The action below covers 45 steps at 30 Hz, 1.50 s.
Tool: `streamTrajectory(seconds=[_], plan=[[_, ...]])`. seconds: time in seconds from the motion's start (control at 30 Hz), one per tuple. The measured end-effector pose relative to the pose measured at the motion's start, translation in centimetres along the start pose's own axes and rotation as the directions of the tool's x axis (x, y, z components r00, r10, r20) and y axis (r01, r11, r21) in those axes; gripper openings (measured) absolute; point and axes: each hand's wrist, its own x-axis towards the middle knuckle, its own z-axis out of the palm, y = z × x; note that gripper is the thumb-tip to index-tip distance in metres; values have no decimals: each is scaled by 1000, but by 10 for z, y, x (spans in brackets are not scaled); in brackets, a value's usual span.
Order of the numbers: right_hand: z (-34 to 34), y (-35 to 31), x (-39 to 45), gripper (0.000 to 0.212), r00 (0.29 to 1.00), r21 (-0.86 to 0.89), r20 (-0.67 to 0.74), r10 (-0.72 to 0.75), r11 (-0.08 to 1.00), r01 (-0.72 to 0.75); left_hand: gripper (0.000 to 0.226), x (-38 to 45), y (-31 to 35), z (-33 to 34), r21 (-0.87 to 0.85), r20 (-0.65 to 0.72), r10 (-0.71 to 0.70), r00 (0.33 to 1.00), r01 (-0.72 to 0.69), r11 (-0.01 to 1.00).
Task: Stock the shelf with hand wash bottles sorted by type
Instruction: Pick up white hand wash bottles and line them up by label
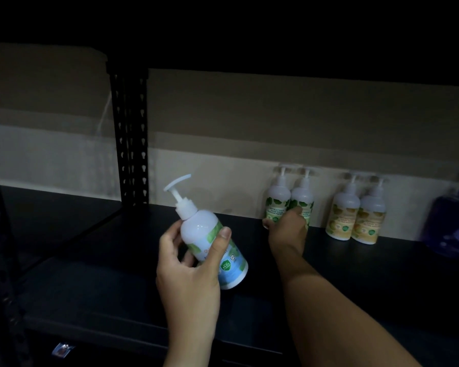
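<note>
At centre frame, the left hand (pixel 188 263) grips a green-label bottle (pixel 214 247), tilted above the shelf (pixel 117 287). Right hand (pixel 288 225) appears to hold the two green-leaf bottles (pixel 276 200) at the back. Recommended: set it upright beside them, clear of the yellow pair (pixel 355 215).

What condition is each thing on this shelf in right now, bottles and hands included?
Left hand: grips a tilted pump bottle above the shelf.
Right hand: touches the green-label pair, fingers around their lower fronts.
Green-label pair: upright, side by side at the back.
Yellow-label pair: upright, side by side, untouched.
Purple bottle: at the right edge, blurred.
</note>
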Motion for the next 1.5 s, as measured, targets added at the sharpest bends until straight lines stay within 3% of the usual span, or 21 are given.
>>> streamTrajectory(seconds=[0.63,0.9,1.0,1.13,1.33,1.5], plan=[[5,4,5,54,1000,2,-7,-27,1000,27,64,1,-1,-2,4,-2,-16,1000,16,1000],[3,7,2,69,999,55,20,-30,998,28,61,2,-2,-2,-1,5,-9,1000,9,1000],[3,8,-4,64,988,-28,71,-137,990,139,61,1,-2,-1,10,22,-17,1000,17,1000],[0,7,-20,53,924,-204,243,-295,916,346,59,1,-2,-1,22,39,-10,999,9,1000],[-17,16,-46,42,870,-282,362,-335,850,445,57,1,-4,-3,102,122,26,992,-38,994],[-31,22,-62,50,802,-284,499,-329,812,510,59,3,-10,-9,162,235,2,972,-41,986]])
